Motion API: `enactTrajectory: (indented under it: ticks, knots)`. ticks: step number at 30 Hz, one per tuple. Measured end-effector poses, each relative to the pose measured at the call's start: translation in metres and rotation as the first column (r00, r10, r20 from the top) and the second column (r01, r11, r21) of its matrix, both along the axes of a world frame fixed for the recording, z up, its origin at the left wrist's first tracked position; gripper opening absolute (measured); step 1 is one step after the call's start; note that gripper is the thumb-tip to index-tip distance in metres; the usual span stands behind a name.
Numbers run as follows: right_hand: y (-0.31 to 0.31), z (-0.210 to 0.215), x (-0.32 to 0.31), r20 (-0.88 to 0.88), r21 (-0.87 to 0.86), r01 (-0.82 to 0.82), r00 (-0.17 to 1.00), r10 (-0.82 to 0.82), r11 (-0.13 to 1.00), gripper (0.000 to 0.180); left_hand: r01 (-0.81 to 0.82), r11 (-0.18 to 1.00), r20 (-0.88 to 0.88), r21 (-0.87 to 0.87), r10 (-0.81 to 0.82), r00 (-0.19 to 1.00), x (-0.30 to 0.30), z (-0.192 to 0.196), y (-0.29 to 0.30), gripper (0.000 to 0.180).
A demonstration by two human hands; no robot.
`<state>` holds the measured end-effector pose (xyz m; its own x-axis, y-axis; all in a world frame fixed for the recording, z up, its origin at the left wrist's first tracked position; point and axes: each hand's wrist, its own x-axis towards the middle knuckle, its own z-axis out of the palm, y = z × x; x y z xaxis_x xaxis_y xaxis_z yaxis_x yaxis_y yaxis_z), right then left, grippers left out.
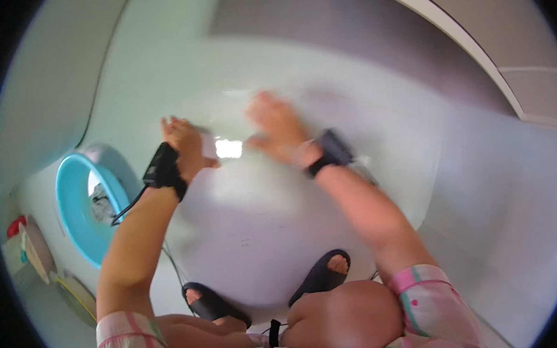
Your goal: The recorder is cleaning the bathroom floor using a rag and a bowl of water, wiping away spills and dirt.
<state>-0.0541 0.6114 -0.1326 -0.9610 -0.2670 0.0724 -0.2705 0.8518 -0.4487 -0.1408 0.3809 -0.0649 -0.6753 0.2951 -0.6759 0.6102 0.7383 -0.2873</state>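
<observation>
Both hands press on a big white basin [257, 239] before the slippers. The left hand [184, 144] pinches a small pale object [226, 148], blurred; the right hand [276, 129] lies spread beside it. A turquoise tub [77, 212] sits left of the basin.

A turquoise plastic basin [77, 212] stands tilted on its side, well to the left of where the hands meet, its open mouth facing right — something pale and crumpled shows inside it, too blurred to name. Further left and lower, against the edge of the view, lie a small red object [15, 225], a flat brownish board-like piece [39, 247] and a yellowish item [77, 295]; none can be told more closely. Below the grip, a pair of dark slip-on sandals [326, 274] rests on the pale tiled floor [497, 211]. Far above and to the right — a white door frame [468, 41] curves across the grey wall [319, 12].
</observation>
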Motion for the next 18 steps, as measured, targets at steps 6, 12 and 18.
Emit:
enactTrajectory:
  ticks: [6,12,18]
  knots:
    - [0.016,0.011,0.041,0.022,0.014,-0.017,1.0,0.017,1.0,0.067,0.04,0.999,-0.159,0.003,-0.039,0.987,0.016,0.022,-0.022,0.127]
    - [0.315,-0.004,0.131,0.062,0.434,0.566,0.757,-0.651,0.7,0.072,0.048,0.967,-0.127,0.25,-0.016,0.992,0.017,0.026,-0.019,0.096]
    - [0.336,-0.007,0.198,0.201,0.324,0.851,0.366,-0.909,0.414,0.083,0.318,0.819,-0.174,0.478,-0.267,0.948,0.038,0.058,-0.04,0.017]
